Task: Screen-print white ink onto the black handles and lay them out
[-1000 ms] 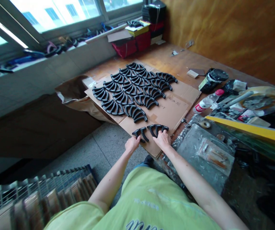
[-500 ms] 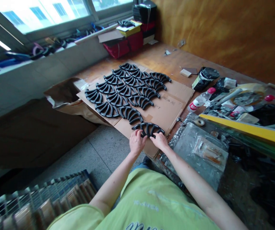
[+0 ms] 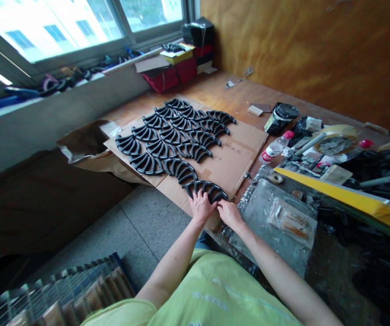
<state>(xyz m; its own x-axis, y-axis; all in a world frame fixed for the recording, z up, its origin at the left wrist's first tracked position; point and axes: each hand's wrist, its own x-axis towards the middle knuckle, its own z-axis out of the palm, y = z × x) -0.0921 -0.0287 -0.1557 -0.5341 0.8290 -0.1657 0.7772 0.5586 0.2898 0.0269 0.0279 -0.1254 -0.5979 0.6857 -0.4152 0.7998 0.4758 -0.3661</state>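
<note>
Black curved pieces lie in overlapping fan-shaped groups point(image 3: 177, 129) on a flat cardboard sheet point(image 3: 237, 158). The nearest fan point(image 3: 204, 184) sits close to the cardboard's front corner. My left hand point(image 3: 201, 207) rests at this fan's lower edge, its fingers spread and touching the pieces. Just to its right is my right hand point(image 3: 229, 213), with thumb and fingers drawn together at the fan's right end. What lies between those fingertips is hidden.
To the right stand a bottle with a red cap point(image 3: 276, 147), a black-smeared can point(image 3: 281, 118) and a tape roll point(image 3: 339, 140). A yellow-edged board point(image 3: 337, 192) crosses the right side. Red bundles point(image 3: 170, 76) sit at the back; a wire rack point(image 3: 55, 290) stands lower left.
My left hand has moved forward onto the nearest fan, its fingers now spread over the pieces. My right hand has drawn closer to it. The view has shifted slightly.
</note>
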